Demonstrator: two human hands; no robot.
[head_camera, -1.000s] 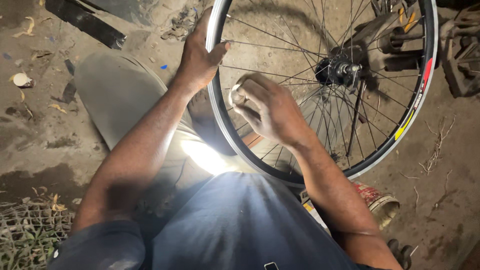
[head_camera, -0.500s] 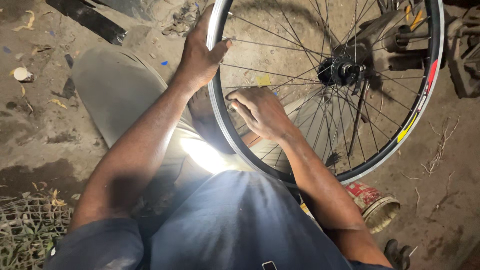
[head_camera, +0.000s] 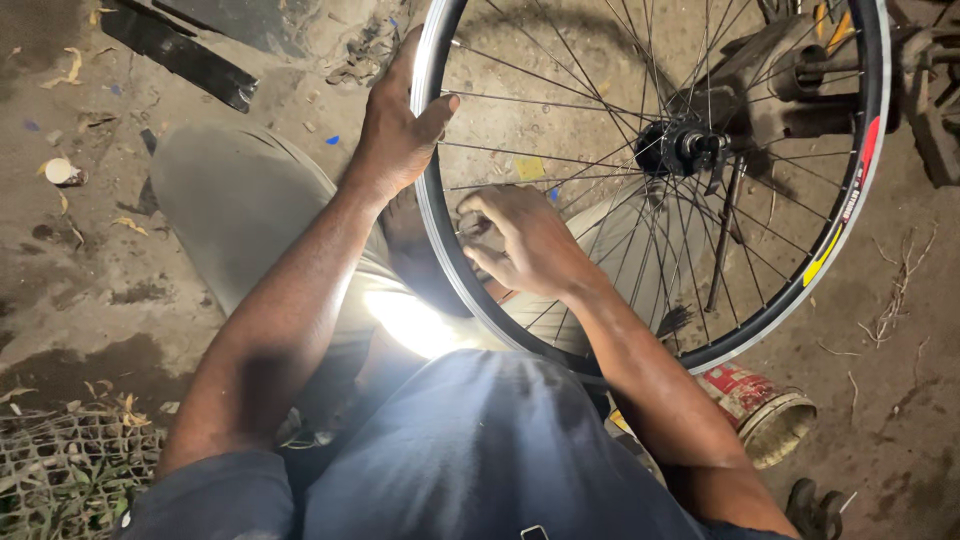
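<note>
We see a bicycle wheel (head_camera: 800, 270) standing roughly upright in front of the seated person, its silver rim running down between the two hands and its black hub (head_camera: 680, 148) off to the upper right. The left hand (head_camera: 400, 125) wraps over the rim from the outside near its upper left stretch: the fingers are curled closed around it, with the thumb pressed against the inner side, so the rim passes straight through the grasp. The right hand (head_camera: 525, 240) reaches in among the spokes, just inside the rim and lower than the left. Its fingers (head_camera: 480, 222) are bent and pinched together close to the rim's inner edge, touching or nearly touching it; we cannot tell whether they clasp a spoke, a small tool, or nothing. A red tin can (head_camera: 760, 410) lies on the dirt ground below the wheel, beside the right forearm.
</note>
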